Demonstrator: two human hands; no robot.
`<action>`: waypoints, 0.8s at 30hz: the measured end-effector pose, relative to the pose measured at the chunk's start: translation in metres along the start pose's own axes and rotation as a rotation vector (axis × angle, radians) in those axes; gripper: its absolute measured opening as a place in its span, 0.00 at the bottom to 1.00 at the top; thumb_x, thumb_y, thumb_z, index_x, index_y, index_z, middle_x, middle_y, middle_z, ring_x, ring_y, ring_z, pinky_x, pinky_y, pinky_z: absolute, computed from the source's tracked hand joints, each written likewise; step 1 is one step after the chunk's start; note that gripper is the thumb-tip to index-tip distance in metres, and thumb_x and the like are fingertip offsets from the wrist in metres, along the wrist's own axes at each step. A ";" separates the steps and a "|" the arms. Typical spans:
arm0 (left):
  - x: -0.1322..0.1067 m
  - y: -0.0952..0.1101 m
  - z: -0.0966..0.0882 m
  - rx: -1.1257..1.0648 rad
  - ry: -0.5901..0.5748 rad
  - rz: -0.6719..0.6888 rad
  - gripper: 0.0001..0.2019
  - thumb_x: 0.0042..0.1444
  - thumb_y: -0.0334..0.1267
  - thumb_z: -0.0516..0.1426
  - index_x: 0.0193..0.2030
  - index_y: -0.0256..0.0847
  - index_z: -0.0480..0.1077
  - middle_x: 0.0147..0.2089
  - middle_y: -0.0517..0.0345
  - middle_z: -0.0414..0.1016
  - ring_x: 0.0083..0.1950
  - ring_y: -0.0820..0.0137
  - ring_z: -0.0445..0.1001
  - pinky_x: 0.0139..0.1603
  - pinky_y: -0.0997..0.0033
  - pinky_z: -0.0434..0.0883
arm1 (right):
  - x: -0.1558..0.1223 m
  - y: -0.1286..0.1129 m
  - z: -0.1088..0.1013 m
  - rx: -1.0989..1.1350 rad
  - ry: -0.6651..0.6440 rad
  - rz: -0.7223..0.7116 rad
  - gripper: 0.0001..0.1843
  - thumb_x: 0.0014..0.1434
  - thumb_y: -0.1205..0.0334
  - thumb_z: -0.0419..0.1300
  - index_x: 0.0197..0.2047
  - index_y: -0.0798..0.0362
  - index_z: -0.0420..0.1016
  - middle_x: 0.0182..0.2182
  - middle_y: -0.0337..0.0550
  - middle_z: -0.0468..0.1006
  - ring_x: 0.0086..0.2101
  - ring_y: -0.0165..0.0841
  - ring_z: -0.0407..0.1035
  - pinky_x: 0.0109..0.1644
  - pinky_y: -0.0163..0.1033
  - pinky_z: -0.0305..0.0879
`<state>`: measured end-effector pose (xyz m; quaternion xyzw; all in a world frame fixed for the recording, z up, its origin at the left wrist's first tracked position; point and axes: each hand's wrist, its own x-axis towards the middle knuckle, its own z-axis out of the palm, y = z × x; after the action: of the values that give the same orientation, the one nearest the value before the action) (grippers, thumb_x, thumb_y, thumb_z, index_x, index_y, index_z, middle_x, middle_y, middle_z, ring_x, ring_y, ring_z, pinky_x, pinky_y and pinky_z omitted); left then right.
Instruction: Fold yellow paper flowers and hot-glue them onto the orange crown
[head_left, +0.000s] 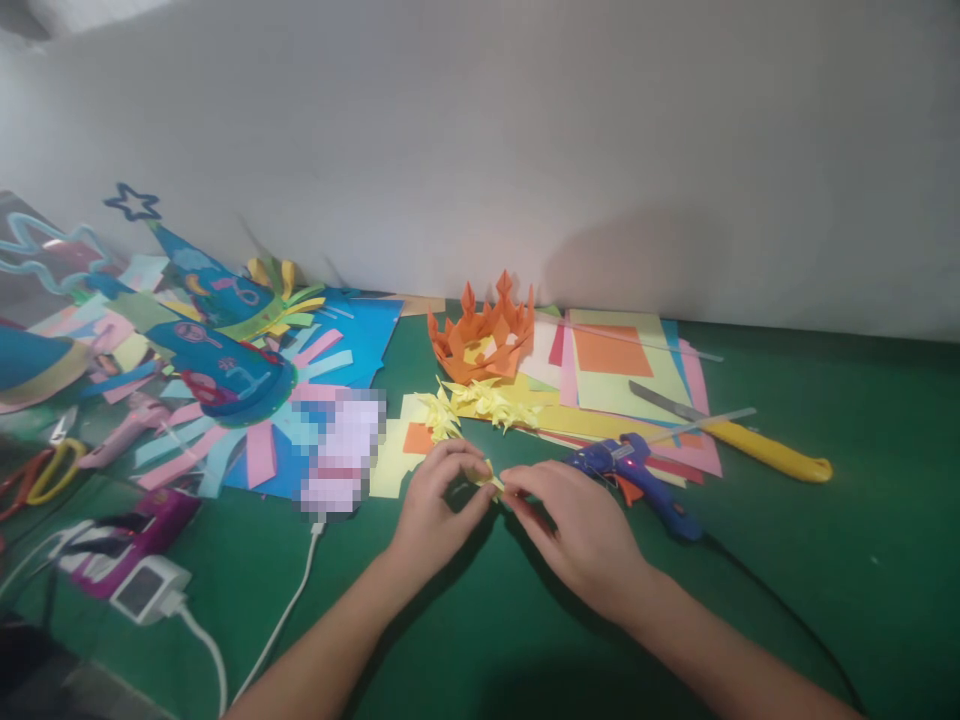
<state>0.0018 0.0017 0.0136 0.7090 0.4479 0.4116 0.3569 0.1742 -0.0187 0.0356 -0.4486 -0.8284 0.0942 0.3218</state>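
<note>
My left hand (pixel 439 500) and my right hand (pixel 574 525) meet over the green table (pixel 825 560), both pinching a small yellow folded paper piece (pixel 491 478) between their fingertips. Just behind them lie several finished yellow spiky paper pieces (pixel 480 400). An orange paper crown-like flower (pixel 484 335) stands further back. A blue glue gun (pixel 637 470) lies right beside my right hand.
A stack of coloured paper sheets (pixel 622 370) and a yellow-handled knife (pixel 750 440) lie at the right. Blue cone hats and paper strips (pixel 225 350) crowd the left, with scissors (pixel 45 470), a white charger (pixel 146 590) and cables. A grey wall rises behind.
</note>
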 end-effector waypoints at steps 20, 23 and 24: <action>-0.002 -0.001 0.001 0.238 0.041 0.151 0.04 0.50 0.28 0.56 0.30 0.40 0.67 0.40 0.52 0.71 0.42 0.67 0.71 0.43 0.65 0.70 | 0.000 0.002 -0.001 0.017 -0.062 0.003 0.12 0.62 0.69 0.49 0.48 0.51 0.66 0.35 0.43 0.77 0.33 0.35 0.70 0.35 0.39 0.65; -0.002 0.000 0.000 0.293 0.038 0.187 0.04 0.49 0.27 0.55 0.30 0.40 0.66 0.41 0.51 0.70 0.44 0.66 0.71 0.45 0.64 0.69 | 0.001 0.002 -0.002 -0.001 -0.067 -0.034 0.13 0.63 0.69 0.49 0.50 0.52 0.67 0.34 0.44 0.78 0.33 0.35 0.69 0.35 0.39 0.64; -0.002 0.000 -0.001 0.304 0.033 0.198 0.04 0.49 0.27 0.55 0.30 0.41 0.66 0.42 0.51 0.70 0.44 0.65 0.71 0.45 0.64 0.69 | 0.001 0.003 -0.002 -0.001 -0.064 -0.048 0.13 0.63 0.69 0.49 0.49 0.52 0.67 0.35 0.44 0.78 0.33 0.34 0.69 0.36 0.39 0.64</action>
<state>0.0008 -0.0007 0.0136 0.7884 0.4390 0.3839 0.1958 0.1769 -0.0166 0.0367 -0.4257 -0.8489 0.1003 0.2968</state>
